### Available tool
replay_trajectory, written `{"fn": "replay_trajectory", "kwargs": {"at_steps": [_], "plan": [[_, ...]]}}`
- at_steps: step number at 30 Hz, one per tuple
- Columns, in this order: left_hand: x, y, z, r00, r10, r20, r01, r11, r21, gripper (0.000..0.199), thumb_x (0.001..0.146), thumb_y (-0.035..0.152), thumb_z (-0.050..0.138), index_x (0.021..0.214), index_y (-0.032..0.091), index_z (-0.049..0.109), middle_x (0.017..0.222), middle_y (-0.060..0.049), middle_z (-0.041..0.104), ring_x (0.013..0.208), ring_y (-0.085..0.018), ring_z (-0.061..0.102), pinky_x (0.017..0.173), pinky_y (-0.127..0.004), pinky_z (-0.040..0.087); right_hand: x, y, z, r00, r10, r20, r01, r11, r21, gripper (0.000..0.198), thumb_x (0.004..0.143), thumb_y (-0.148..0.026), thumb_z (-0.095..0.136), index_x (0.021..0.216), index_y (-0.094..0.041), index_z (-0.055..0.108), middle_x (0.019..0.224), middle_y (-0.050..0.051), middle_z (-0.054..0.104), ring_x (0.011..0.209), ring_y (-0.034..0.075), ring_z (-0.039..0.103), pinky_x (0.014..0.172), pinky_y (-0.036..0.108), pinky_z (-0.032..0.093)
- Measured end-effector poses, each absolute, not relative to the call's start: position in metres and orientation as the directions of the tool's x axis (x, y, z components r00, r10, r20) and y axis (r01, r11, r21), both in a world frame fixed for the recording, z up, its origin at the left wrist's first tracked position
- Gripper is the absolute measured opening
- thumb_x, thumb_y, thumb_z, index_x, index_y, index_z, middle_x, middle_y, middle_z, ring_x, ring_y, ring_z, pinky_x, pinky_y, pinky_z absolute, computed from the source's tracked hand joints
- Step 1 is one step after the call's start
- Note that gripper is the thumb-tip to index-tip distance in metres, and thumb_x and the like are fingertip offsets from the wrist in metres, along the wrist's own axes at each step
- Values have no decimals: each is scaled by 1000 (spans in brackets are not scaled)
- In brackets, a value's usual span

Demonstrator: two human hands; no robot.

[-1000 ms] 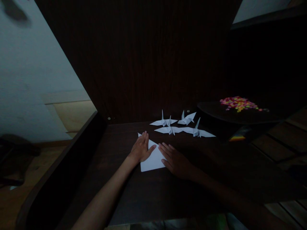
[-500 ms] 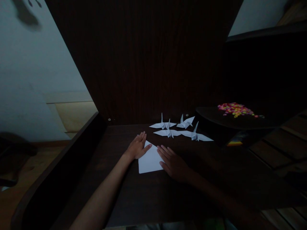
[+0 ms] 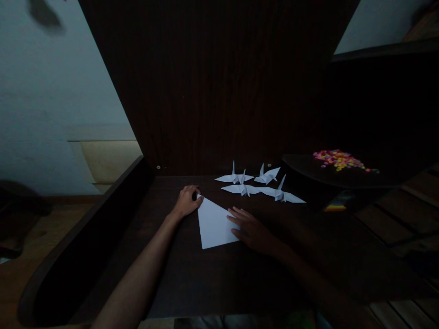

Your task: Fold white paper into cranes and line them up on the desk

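A folded sheet of white paper point(image 3: 216, 226) lies on the dark wooden desktop between my hands. At its top left corner, my left hand point(image 3: 187, 201) pinches the tip between thumb and curled fingers. Across the paper's right side rests my right hand point(image 3: 252, 230), fingers apart and fairly flat, covering that corner. Just beyond the paper stand several white origami cranes, among them one at the front left point(image 3: 243, 189) and one at the front right point(image 3: 280, 195).
A heap of small pink, red and yellow pieces point(image 3: 339, 160) sits on a raised dark shelf point(image 3: 302, 167) at the right. A tall dark panel point(image 3: 219, 91) closes off the back, and a low side board point(image 3: 92, 233) edges the left.
My left hand has drawn back from lying flat over the paper to pinching its top left corner. More of the paper shows. My right hand has shifted slightly right, its fingers a little more spread.
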State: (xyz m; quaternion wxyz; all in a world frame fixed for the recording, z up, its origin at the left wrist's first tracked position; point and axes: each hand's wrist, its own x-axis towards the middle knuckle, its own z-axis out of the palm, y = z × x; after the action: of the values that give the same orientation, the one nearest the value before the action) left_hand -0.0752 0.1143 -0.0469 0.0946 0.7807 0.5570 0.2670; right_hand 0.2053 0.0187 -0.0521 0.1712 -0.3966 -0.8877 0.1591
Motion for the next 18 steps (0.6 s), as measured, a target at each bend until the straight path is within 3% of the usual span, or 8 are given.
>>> {"fn": "replay_trajectory", "kwargs": {"at_steps": [4,10,15,18], "plan": [[-78,114,-50,207,925,319,822,-341,456,28,80,37,63,101,18,63,128,-13,57,124,-30,47,105,-46,38,212,21,-54,-592,765,252,641,637,-428,38,94,-33,47,129,-20,58,142,10,49,135,28,40,108,53,36],[-79,112,-50,239,917,321,825,-365,431,25,82,41,62,95,19,62,123,-12,59,121,-29,49,101,-45,42,211,21,-50,-586,747,314,637,664,-391,29,92,-24,50,116,-19,66,130,11,60,120,27,53,99,51,45],[-74,103,-43,280,902,328,835,-397,381,23,87,38,56,97,18,62,122,-13,60,119,-30,51,101,-48,42,209,19,-50,-568,768,298,645,639,-419,33,92,-23,48,120,-20,64,133,10,58,124,26,52,101,50,44],[-62,90,-38,311,886,345,841,-425,335,24,90,31,49,99,17,65,129,-14,58,127,-31,45,112,-54,27,209,20,-55,-579,768,274,638,636,-434,38,92,-23,46,127,-22,59,139,9,53,132,26,45,106,52,39]]}}
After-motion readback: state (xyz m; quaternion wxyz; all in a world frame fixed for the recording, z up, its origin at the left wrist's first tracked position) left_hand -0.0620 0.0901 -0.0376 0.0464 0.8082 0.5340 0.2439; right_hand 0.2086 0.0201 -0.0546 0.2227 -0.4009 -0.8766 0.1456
